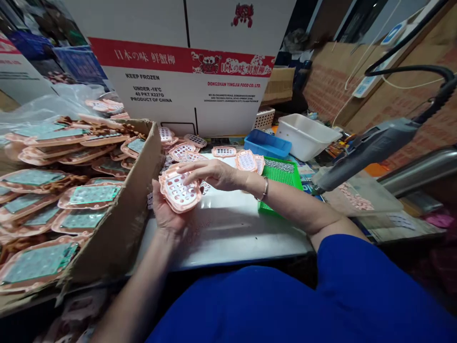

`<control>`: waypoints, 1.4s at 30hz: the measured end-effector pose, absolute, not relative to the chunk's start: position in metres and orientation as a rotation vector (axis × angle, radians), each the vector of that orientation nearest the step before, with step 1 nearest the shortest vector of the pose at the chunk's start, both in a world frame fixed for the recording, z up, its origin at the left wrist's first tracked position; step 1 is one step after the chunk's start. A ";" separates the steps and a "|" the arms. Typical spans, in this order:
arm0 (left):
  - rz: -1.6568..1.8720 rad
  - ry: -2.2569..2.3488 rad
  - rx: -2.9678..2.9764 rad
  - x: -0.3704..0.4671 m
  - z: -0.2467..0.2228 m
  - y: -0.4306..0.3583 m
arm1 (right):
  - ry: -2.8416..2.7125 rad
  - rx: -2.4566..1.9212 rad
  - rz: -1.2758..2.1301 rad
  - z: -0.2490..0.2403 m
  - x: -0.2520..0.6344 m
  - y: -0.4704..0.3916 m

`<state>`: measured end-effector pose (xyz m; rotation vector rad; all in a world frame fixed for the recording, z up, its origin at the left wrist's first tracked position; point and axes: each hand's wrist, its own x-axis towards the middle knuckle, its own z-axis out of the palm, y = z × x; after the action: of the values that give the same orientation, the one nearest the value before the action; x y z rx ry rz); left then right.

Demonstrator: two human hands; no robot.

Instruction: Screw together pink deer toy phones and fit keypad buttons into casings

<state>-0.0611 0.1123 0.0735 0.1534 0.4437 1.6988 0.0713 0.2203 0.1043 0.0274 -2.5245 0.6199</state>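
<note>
In the head view my left hand holds a pink plastic casing with a white, hole-filled panel, tilted towards me. Its fingers support the casing from beneath and behind. My right hand reaches over from the right, its fingers stretched out across the casing's upper part; the fingertips touch or hover just above the white panel. Whether a small part lies under them I cannot tell. Behind my hands, several similar pink casings lie loose, and a few more casings rest to the right beside a green tray of small metal pieces.
At left a cardboard box is stacked with pink casings bearing circuit boards. A printed white carton stands behind the white work surface. A grey electric screwdriver hangs at right, near a blue bin and a white bin.
</note>
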 end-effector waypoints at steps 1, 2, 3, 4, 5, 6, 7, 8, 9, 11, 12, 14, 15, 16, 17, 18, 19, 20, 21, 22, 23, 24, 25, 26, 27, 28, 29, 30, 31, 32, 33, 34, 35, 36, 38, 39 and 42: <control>1.661 0.443 0.149 -0.062 0.069 0.106 | -2.516 -0.050 0.605 0.105 0.072 0.223; 1.619 0.434 0.149 -0.064 0.064 0.100 | -2.536 -0.219 0.562 0.106 0.071 0.226; 1.580 0.419 0.151 -0.065 0.058 0.094 | -2.575 -0.453 0.496 0.108 0.069 0.231; 1.549 0.397 0.155 -0.067 0.052 0.089 | -2.618 -0.705 0.417 0.109 0.067 0.236; 1.525 0.374 0.157 -0.068 0.046 0.085 | -2.663 -0.929 0.343 0.109 0.064 0.241; 1.507 0.350 0.157 -0.069 0.040 0.081 | -2.712 -1.095 0.287 0.107 0.060 0.246; 1.492 0.328 0.156 -0.070 0.036 0.078 | -2.758 -1.198 0.259 0.105 0.056 0.251; 1.481 0.309 0.154 -0.070 0.033 0.076 | -2.786 -1.253 0.254 0.102 0.052 0.255; 1.474 0.294 0.153 -0.070 0.031 0.075 | -2.792 -1.290 0.255 0.098 0.048 0.258; 1.471 0.285 0.154 -0.070 0.030 0.072 | -2.787 -1.387 0.235 0.090 0.041 0.262; 1.478 0.290 0.156 -0.069 0.031 0.071 | -2.780 -1.430 0.224 0.087 0.039 0.264; 1.499 0.311 0.157 -0.068 0.033 0.070 | -2.770 -1.488 0.206 0.083 0.035 0.267; 1.514 0.326 0.154 -0.068 0.034 0.069 | -2.769 -1.499 0.200 0.082 0.034 0.267; 1.531 0.344 0.150 -0.067 0.034 0.069 | -2.767 -1.498 0.194 0.082 0.033 0.268; 1.545 0.364 0.146 -0.067 0.034 0.068 | -2.765 -1.487 0.188 0.083 0.033 0.268; 1.557 0.385 0.141 -0.066 0.035 0.068 | -2.761 -1.469 0.182 0.085 0.033 0.267; 1.566 0.408 0.135 -0.066 0.034 0.068 | -2.758 -1.449 0.177 0.089 0.034 0.265; 1.573 0.429 0.130 -0.066 0.034 0.067 | -2.757 -1.426 0.174 0.092 0.036 0.262; 1.579 0.447 0.128 -0.066 0.034 0.067 | -2.759 -1.397 0.174 0.097 0.039 0.257; 1.585 0.463 0.128 -0.066 0.033 0.066 | -2.763 -1.366 0.180 0.102 0.044 0.251; 1.594 0.477 0.132 -0.066 0.033 0.064 | -2.775 -1.329 0.182 0.108 0.050 0.242; 1.607 0.489 0.140 -0.066 0.032 0.062 | -2.790 -1.291 0.179 0.113 0.057 0.232; 1.622 0.499 0.152 -0.066 0.032 0.060 | -2.807 -1.262 0.169 0.117 0.065 0.220; 1.639 0.509 0.166 -0.066 0.032 0.058 | -2.852 -1.226 0.092 0.119 0.074 0.207; 1.653 0.518 0.177 -0.066 0.033 0.056 | -2.913 -1.220 0.009 0.120 0.083 0.193; 1.665 0.524 0.186 -0.066 0.033 0.053 | -2.998 -1.270 -0.047 0.119 0.091 0.178; 1.673 0.529 0.191 -0.066 0.034 0.051 | -3.083 -1.296 -0.098 0.116 0.099 0.164; 1.675 0.532 0.193 -0.066 0.035 0.049 | -3.153 -1.320 -0.109 0.111 0.105 0.151; 1.669 0.533 0.191 -0.065 0.035 0.047 | -3.219 -1.342 -0.087 0.106 0.111 0.140; 1.656 0.532 0.188 -0.065 0.035 0.045 | -3.263 -1.347 -0.049 0.101 0.116 0.131; 1.641 0.530 0.184 -0.064 0.035 0.043 | -3.278 -1.343 0.006 0.095 0.121 0.124; 1.625 0.526 0.182 -0.064 0.035 0.041 | -3.263 -1.330 0.061 0.091 0.126 0.119; 1.609 0.521 0.179 -0.064 0.034 0.040 | -3.217 -1.310 0.101 0.087 0.132 0.115; 1.595 0.518 0.173 -0.064 0.033 0.038 | -3.153 -1.281 0.122 0.085 0.139 0.114; 1.577 0.513 0.160 -0.063 0.032 0.036 | -3.054 -1.168 0.131 0.079 0.155 0.113; 1.568 0.510 0.156 -0.063 0.031 0.034 | -3.042 -1.079 0.119 0.076 0.163 0.113; 1.558 0.512 0.166 -0.058 0.031 0.032 | -3.100 -0.768 0.081 0.062 0.181 0.113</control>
<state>-0.0580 0.0320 0.0309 0.1660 0.5116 1.5582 0.1811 0.1134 0.0617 -0.7677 -3.0995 0.0806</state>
